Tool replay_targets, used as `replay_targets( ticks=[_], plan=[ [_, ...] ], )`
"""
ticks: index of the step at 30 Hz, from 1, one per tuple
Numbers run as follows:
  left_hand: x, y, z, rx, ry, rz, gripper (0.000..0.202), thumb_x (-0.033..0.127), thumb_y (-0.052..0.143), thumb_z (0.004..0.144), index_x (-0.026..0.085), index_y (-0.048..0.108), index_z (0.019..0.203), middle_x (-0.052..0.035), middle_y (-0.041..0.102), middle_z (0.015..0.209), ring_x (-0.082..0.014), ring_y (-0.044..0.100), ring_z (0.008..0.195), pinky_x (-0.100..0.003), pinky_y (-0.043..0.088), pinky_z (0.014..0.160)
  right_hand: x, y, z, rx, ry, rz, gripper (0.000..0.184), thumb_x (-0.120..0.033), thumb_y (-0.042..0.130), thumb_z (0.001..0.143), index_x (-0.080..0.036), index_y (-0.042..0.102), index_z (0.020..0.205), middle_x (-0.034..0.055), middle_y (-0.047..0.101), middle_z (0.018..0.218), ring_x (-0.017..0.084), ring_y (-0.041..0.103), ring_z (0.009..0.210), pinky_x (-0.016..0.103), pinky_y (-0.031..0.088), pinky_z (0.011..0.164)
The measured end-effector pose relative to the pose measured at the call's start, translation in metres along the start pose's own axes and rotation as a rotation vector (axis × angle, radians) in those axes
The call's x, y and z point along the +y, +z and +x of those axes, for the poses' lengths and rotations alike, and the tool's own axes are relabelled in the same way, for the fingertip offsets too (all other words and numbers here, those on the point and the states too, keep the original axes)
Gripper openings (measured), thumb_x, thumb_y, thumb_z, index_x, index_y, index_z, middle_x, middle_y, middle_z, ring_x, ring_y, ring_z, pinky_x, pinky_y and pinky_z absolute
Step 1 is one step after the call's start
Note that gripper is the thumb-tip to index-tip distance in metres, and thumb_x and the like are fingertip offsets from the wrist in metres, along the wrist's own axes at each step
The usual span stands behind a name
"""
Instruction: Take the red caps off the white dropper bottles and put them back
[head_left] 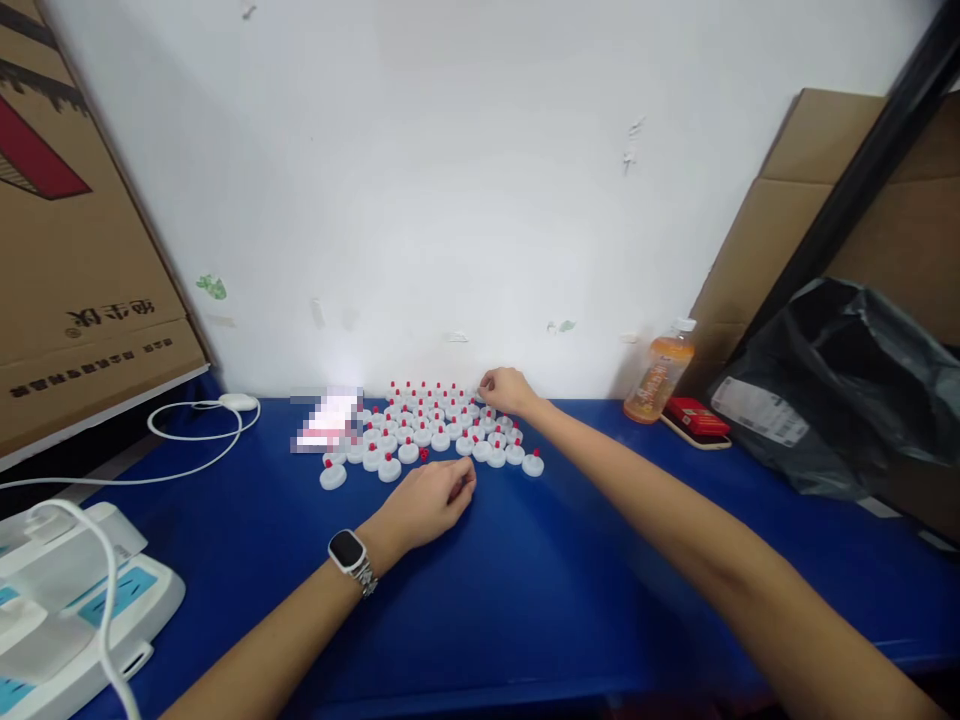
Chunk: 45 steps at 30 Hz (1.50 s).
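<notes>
Many white round caps, most topped with a small red tip, stand in a cluster on the blue table against the wall. My right hand reaches to the back right of the cluster, its fingers pinched at a white cap mostly hidden by them. My left hand rests in front of the cluster with its fingers curled closed; whatever they hold is hidden. A few small loose red tips lie just beyond my left hand, among the front caps.
A phone with a blurred, bright screen lies left of the caps. Further left are a white cable and a power strip. On the right stand an orange drink bottle, a red packet on a phone and a black plastic bag.
</notes>
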<state>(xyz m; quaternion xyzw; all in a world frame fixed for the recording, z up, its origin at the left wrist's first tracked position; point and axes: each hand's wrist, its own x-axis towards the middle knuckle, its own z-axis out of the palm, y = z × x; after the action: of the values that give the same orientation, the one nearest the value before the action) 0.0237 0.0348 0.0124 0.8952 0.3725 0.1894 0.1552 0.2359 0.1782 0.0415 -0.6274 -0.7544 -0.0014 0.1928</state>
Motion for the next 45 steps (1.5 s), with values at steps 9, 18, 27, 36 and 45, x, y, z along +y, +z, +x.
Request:
replay_targets(
  ticks=[9, 18, 27, 36, 45],
  plan=[
    [-0.021, -0.004, -0.011, 0.023, -0.11, -0.252, 0.025, 0.039, 0.042, 0.097, 0.021, 0.056, 0.088, 0.0034, 0.054, 0.067, -0.012, 0.048, 0.059, -0.025, 0.035, 0.056, -0.015, 0.02, 0.021, -0.03, 0.026, -0.043, 0.017, -0.023, 0.058, 0.085, -0.019, 0.074, 0.09, 0.0091, 0.075, 0.096, 0.023, 0.063, 0.099, 0.038, 0.029, 0.096],
    [-0.02, -0.012, -0.011, 0.088, -0.119, -0.253, 0.024, 0.039, 0.044, 0.096, 0.021, 0.058, 0.088, 0.0038, 0.054, 0.066, -0.0126, 0.049, 0.059, -0.026, 0.036, 0.057, -0.021, 0.021, 0.02, 0.009, 0.083, -0.035, 0.018, -0.027, 0.059, 0.085, -0.02, 0.073, 0.094, 0.0085, 0.075, 0.098, 0.023, 0.063, 0.1, 0.038, 0.028, 0.095],
    [-0.034, -0.027, -0.026, 0.298, -0.144, -0.199, 0.023, 0.039, 0.044, 0.098, 0.021, 0.056, 0.091, 0.0012, 0.058, 0.074, -0.0149, 0.053, 0.066, -0.029, 0.041, 0.061, -0.055, -0.014, -0.007, 0.213, 0.059, 0.074, 0.021, -0.025, 0.05, 0.09, -0.019, 0.07, 0.088, 0.007, 0.074, 0.09, 0.022, 0.063, 0.092, 0.039, 0.031, 0.095],
    [-0.03, -0.031, -0.032, 0.431, 0.011, 0.015, 0.019, 0.034, 0.047, 0.097, 0.022, 0.053, 0.11, -0.0073, 0.06, 0.104, -0.0247, 0.056, 0.1, -0.041, 0.047, 0.088, -0.116, -0.012, -0.122, 0.149, -0.208, 0.75, 0.021, -0.034, 0.059, 0.088, -0.019, 0.071, 0.079, 0.0007, 0.072, 0.075, 0.013, 0.057, 0.067, 0.026, 0.041, 0.068],
    [-0.047, -0.032, -0.036, 0.387, -0.093, -0.018, 0.024, 0.04, 0.042, 0.098, 0.02, 0.055, 0.096, -0.0074, 0.061, 0.094, -0.0246, 0.057, 0.093, -0.039, 0.046, 0.083, -0.112, 0.026, -0.121, 0.119, -0.245, 0.301, 0.011, -0.028, 0.062, 0.089, -0.022, 0.071, 0.092, 0.0024, 0.071, 0.089, 0.02, 0.059, 0.091, 0.037, 0.03, 0.089]
  ],
)
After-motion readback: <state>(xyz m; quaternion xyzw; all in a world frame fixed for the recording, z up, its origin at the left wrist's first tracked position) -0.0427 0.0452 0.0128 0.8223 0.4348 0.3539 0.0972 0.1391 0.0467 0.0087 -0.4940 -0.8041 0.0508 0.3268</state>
